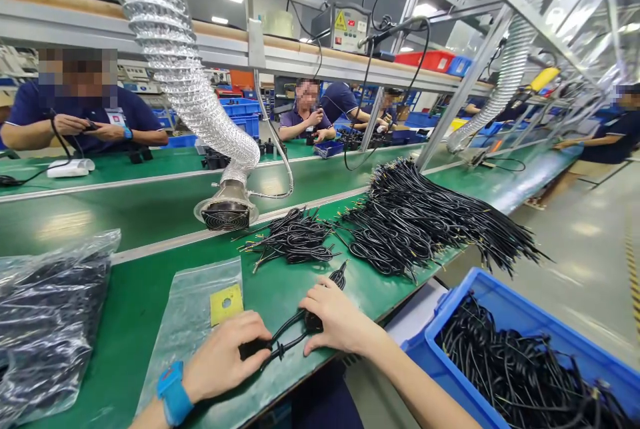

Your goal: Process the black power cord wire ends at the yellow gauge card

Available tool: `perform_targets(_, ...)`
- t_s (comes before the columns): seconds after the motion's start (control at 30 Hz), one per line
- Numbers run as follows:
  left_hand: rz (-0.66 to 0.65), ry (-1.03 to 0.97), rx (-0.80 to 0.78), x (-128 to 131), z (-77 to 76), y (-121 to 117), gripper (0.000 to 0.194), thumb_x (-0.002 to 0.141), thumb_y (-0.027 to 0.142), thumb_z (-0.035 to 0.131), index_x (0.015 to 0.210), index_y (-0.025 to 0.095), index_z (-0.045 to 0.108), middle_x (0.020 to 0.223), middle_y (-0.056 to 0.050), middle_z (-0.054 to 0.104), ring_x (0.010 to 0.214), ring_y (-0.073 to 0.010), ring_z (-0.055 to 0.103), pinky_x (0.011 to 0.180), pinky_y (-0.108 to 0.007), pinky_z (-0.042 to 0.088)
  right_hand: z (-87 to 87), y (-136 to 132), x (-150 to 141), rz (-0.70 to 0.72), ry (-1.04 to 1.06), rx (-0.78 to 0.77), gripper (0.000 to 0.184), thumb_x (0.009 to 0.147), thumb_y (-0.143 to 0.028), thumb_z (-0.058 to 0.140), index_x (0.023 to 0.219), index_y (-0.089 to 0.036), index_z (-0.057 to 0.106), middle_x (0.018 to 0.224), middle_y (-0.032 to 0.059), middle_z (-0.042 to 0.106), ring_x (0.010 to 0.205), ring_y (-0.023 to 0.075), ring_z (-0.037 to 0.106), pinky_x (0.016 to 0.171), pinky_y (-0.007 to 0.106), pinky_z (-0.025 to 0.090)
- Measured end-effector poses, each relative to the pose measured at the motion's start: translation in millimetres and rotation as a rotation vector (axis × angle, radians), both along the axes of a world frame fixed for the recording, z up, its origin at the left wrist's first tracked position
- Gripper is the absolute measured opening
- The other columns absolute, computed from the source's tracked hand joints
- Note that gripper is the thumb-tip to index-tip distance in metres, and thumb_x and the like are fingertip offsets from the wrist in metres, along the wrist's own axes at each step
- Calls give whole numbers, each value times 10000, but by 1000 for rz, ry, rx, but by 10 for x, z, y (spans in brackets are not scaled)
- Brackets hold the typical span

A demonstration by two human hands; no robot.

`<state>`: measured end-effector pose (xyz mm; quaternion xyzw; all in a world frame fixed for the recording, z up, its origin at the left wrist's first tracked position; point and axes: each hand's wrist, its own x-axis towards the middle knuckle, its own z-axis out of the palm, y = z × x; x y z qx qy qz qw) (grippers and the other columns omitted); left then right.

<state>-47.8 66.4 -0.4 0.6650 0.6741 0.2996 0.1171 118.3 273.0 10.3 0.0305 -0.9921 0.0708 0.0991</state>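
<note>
My left hand point(225, 359), with a blue watch on its wrist, is curled round one end of a coiled black cable point(280, 342) on the green bench point(150, 296). My right hand point(337, 319) presses down on the cable's other end, fingers closed over it. The cable lies partly on a clear plastic bag point(193, 322) that carries a yellow tag point(226, 304). Just beyond my right hand lies a single tied black cable point(339, 276).
A small heap of black cables point(295, 239) and a large pile point(425, 219) lie farther back. A blue bin of cables point(525, 362) stands at the right, a plastic bag of cables point(45, 322) at the left. A silver extraction hose point(190, 96) hangs over the bench. Other people work opposite.
</note>
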Motion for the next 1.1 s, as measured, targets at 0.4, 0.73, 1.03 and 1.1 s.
perform_targets(0.4, 134, 44, 268, -127, 60, -25, 126, 909, 258, 563, 885, 227, 683, 781, -5, 693, 700, -130, 640, 638, -218, 499, -383, -23, -30, 3, 463, 76, 234, 897, -327, 509, 703, -197, 517, 614, -11, 514, 599, 143, 433, 668, 299, 336)
perform_targets(0.73, 143, 68, 313, -139, 45, -8, 146, 915, 255, 555, 855, 225, 683, 741, 7, 687, 648, -110, 634, 606, -198, 487, 207, 367, 262, -392, 815, 360, 287, 889, -242, 571, 609, -201, 523, 521, -13, 504, 529, 132, 419, 585, 287, 293)
perform_targets(1.03, 173, 81, 251, -164, 4, 4, 198, 923, 285, 527, 837, 226, 696, 722, -7, 686, 639, -129, 628, 600, -220, 488, 856, 1826, 147, -1263, 479, 441, 459, 968, -403, 346, 838, -81, 647, 813, 192, 642, 740, 261, 556, 663, 352, 315)
perform_targets(1.1, 177, 79, 247, -176, -10, 3, 204, 925, 283, 521, 839, 226, 698, 727, -7, 691, 644, -129, 632, 602, -221, 487, 663, 1951, 92, -1249, 345, 409, 497, 961, -433, 343, 935, -33, 636, 936, 259, 630, 885, 331, 554, 748, 410, 345)
